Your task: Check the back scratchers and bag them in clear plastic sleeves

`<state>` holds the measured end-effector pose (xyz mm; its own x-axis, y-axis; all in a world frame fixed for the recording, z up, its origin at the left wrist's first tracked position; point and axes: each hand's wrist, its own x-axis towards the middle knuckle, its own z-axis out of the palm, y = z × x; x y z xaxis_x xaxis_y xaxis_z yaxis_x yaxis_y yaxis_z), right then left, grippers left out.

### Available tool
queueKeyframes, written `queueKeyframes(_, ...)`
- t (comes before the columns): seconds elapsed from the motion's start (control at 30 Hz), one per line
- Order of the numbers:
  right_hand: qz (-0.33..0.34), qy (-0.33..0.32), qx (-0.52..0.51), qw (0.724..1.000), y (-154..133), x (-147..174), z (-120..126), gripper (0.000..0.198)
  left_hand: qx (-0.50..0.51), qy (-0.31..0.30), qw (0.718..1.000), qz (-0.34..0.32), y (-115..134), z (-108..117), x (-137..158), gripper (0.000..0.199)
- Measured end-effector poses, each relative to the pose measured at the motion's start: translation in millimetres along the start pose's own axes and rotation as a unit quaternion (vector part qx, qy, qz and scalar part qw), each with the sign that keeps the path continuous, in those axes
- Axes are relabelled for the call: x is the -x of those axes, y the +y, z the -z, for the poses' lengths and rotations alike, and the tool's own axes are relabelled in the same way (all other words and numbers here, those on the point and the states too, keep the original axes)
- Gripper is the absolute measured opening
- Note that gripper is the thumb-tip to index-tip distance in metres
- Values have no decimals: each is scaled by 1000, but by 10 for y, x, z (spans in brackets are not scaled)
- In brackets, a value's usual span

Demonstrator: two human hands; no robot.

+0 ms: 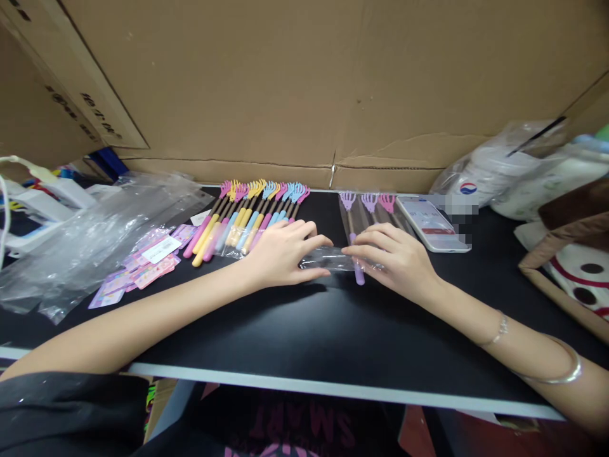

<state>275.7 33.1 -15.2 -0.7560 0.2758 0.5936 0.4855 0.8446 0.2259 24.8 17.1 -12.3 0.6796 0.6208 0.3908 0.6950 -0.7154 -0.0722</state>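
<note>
Across the middle lies a clear plastic sleeve (328, 259) between my hands. My left hand (283, 254) has its thumb and fingers apart around the sleeve's left end. The fingers of my right hand (399, 257) close on its right end; the thumb is hidden. Beneath the sleeve, beside my right fingers, runs a back scratcher (359, 274) with a purple handle and claw head. Two more scratchers in clear sleeves, one with a lilac head (370, 202) and one with a pink head (387, 203), lie behind my right hand. Several colourful back scratchers (242, 228) are lined up beyond my left hand.
Clear plastic bags (104, 222) and printed cards (155, 270) lie on the left of the black table (295, 336). A phone (432, 223) is to the right, near a bagged cup (495, 171) and a brown-handled bag (580, 266). Cardboard (285, 82) stands behind.
</note>
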Motion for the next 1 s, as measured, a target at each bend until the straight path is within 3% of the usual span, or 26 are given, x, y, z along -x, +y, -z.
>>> queueKeyframes(0.3, -58, 16, -29, 998, -6, 17, 25, 15, 35, -44, 998, 32, 20, 14, -12, 47)
queueKeyframes(0.63, -75, 69, -9, 995, 12, 22, 45, 16, 112, -70, 989, 71, -8, 56, -13, 44)
queueKeyframes(0.77, -123, 45, -95, 987, 6, -13, 26, 10, 124, -54, 988, 70, -21, 51, -10, 41)
queueKeyframes(0.9, -175, 10, -224, 959, 5, -17, -19, 6, 121, -51, 989, 72, -10, 46, -12, 42)
queueKeyframes(1.0, -192, 8, -264, 945, -2, -10, -32, 5, 120, -57, 989, 69, -1, 44, -15, 45)
